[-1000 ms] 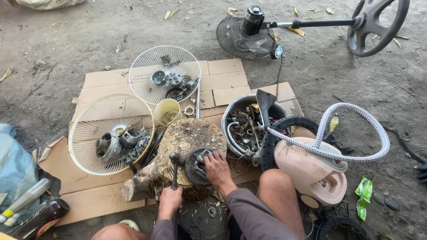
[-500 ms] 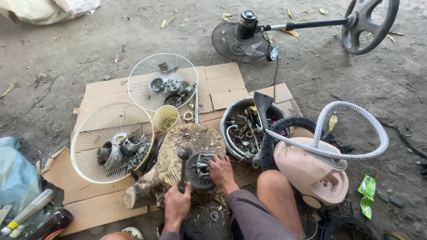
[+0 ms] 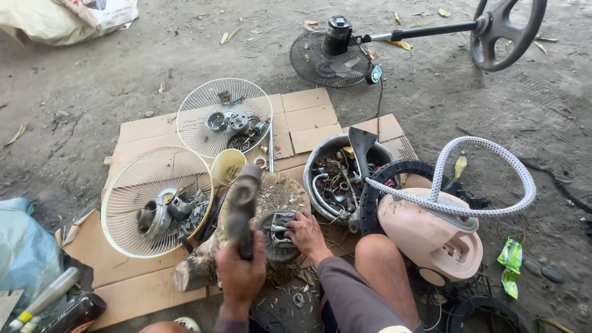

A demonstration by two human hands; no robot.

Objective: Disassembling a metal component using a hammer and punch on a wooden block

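Left hand (image 3: 240, 271) clenches a raised hammer (image 3: 242, 206), handle running up and away, its head above and left of the motor (image 3: 279, 231) that the right hand (image 3: 306, 233) pins on the stump (image 3: 271, 197).

The left hand (image 3: 239, 271) has raised the hammer (image 3: 242, 200) higher above the motor (image 3: 277, 234).

Both hands are bare, without gloves or rings. The right hand (image 3: 306, 234), at lower centre of the frame, comes out of a long, dull grey-purple sleeve (image 3: 351, 296) that covers the forearm. The left hand (image 3: 240, 274) shows a dark cuff at the wrist. A bare knee (image 3: 379, 259) rises at lower right.
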